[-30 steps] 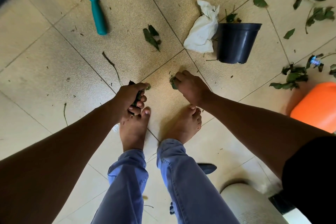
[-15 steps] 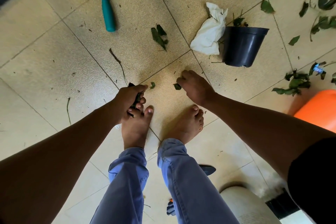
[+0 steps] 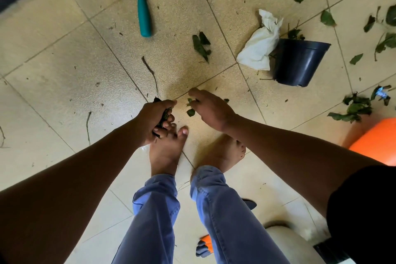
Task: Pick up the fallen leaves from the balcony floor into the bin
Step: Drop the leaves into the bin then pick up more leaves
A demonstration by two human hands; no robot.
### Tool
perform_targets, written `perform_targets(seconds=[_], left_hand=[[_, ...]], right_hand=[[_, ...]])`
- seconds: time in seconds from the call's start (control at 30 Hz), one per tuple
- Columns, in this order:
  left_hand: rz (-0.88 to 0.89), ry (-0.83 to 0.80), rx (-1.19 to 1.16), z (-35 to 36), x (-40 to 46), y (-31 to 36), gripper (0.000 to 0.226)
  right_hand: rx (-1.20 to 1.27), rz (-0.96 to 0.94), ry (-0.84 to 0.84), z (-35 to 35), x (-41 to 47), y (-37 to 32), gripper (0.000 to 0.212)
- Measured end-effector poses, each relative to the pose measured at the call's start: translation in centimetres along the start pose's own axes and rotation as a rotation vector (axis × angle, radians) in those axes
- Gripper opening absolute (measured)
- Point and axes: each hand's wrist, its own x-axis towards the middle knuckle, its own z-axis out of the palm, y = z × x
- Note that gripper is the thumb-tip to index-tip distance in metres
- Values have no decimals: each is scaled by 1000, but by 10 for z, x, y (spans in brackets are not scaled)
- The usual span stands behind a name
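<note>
My left hand (image 3: 156, 118) grips a bunch of dark green leaves (image 3: 164, 115) just above my left foot. My right hand (image 3: 211, 109) reaches down beside it, and its fingertips pinch a small leaf piece (image 3: 189, 101). Another small leaf (image 3: 190, 112) lies just under those fingers. A black plastic pot (image 3: 300, 62) stands on the tiles to the upper right, apart from both hands. More fallen leaves lie ahead (image 3: 201, 45), and a cluster of leaves (image 3: 353, 109) sits at the right.
A teal-handled hand rake (image 3: 143, 15) lies at the top. A crumpled white bag (image 3: 259, 49) leans on the pot. An orange container (image 3: 377, 141) sits at the right edge. A thin twig (image 3: 150, 71) lies ahead of my left hand. My bare feet (image 3: 169, 148) stand below the hands.
My right hand has shifted left toward my left hand and now has a leaf piece at its fingertips. The left hand has kept its grip on the leaf bunch.
</note>
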Motion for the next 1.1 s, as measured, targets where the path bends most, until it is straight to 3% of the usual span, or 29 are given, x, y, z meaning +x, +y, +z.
perform_targets(seconds=[0.27,0.37,0.53,0.6,0.7,0.87,1.1], left_hand=[[-2,5,-15,-26,3,-1,39],[-12,11,-46,-33,3,-3,39],[-34,11,-76,-42,1,-8,39],[-28,10,-78,-43,1,-7,39],[-14,10,-82,-43,0,-5,39],[16,-10,-92,-38,-1,2,39],[25,-25,-105,-34,-2,7,38]], right_hand=[[-123,-189,-116,6,22,-6,23],[-33,-65,-97,2,26,-6,25],[214,453,308,-28,53,21,16],[230,574,388,-44,63,35,15],[274,587,428,-60,70,45,29],[266,657,362,-67,84,46,70],[276,692,399,-57,95,49,40]])
